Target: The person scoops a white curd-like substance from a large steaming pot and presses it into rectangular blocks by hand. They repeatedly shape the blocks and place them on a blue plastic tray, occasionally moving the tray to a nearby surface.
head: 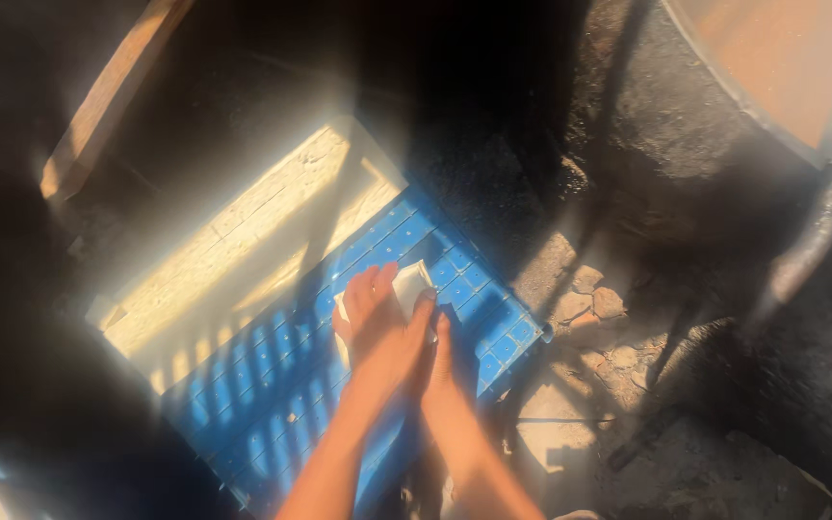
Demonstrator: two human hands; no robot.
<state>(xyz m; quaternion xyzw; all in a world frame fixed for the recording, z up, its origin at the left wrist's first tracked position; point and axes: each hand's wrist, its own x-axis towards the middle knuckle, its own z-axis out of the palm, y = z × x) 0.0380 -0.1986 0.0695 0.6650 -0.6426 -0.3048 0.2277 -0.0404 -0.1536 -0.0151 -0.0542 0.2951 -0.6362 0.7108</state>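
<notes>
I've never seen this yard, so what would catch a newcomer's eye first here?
The sunlit blue grid crate at centre, with a pale slab lying across its far half. Over its near right part, the left hand and right hand press together on a small white block. A large round rusty basin sits top right.

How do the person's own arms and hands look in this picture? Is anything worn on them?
Both forearms are bare as far as the frame shows: no sleeves, gloves, watch or bracelets are visible. The left hand and right hand show no rings that I can tell. Strong sunlight and glare wash over them, so fine details are unclear.
</notes>
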